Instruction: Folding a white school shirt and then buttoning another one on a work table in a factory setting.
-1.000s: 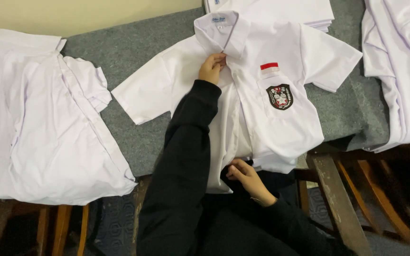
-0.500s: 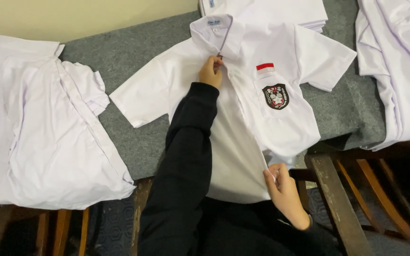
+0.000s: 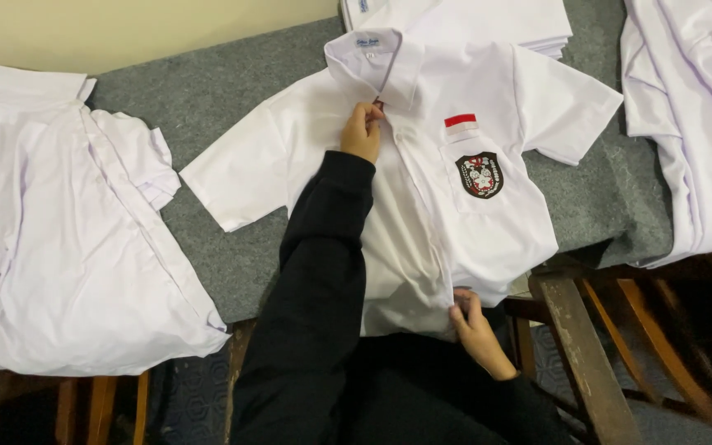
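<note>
Shirt (image 3: 422, 206) lies flat on the grey surface (image 3: 208, 107); your left hand (image 3: 363, 130) pinches its placket at twelve o'clock, right hand (image 3: 475, 325) grips the hem at six.

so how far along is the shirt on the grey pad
Done: the white badge shirt lies flat, front up, sleeves spread. In hand: the left hand pinches the placket below the collar, and the right hand grips the hem. Left: no fold made yet.
</note>
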